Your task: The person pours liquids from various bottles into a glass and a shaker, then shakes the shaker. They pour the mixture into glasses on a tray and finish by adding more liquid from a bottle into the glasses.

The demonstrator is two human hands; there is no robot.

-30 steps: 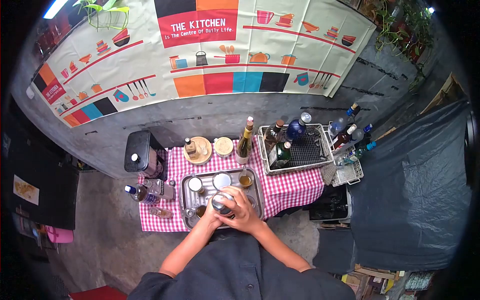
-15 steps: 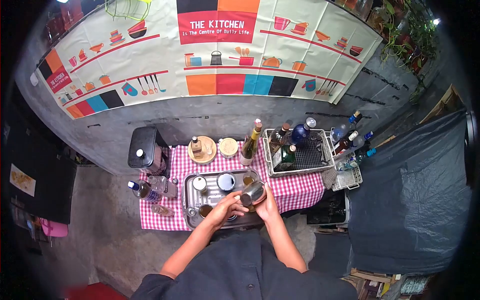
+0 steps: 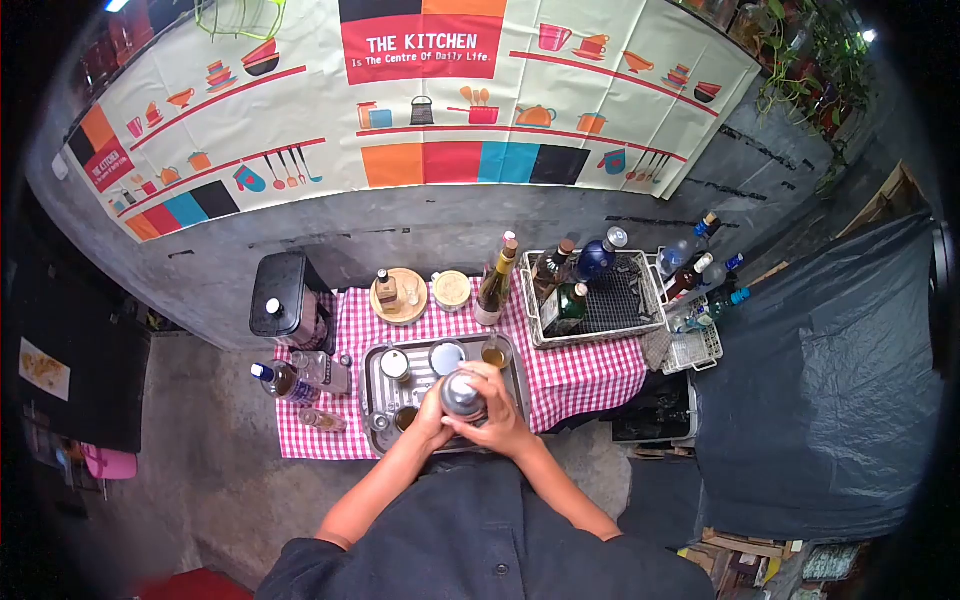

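Observation:
A metal cocktail shaker (image 3: pixel 463 392) stands out over the tray, its rounded silver top turned up toward me. My left hand (image 3: pixel 430 424) is closed around its left side. From the right, my right hand (image 3: pixel 503 422) grips it, with fingers over the top edge and lower body. Beneath lies a metal tray (image 3: pixel 377 350). On it are a glass with white contents (image 3: pixel 395 364), a wide round vessel (image 3: pixel 447 355), a glass of amber liquid (image 3: pixel 495 352) and a cup of dark liquid (image 3: pixel 405 418). My hands hide part of the tray.
A wire basket with bottles (image 3: pixel 594 340) sits right of the tray, with more bottles (image 3: pixel 690 280) beyond. A tall bottle (image 3: pixel 494 290) and wooden boards (image 3: pixel 412 314) stand behind. At left are a black-lidded container (image 3: pixel 283 300) and several bottles (image 3: pixel 285 382) on the checked cloth (image 3: pixel 570 385).
The shaker has swung from a tilted pose at the right to a more upright one nearer the tray's middle. Both hands have closed around it, and the view has shifted slightly.

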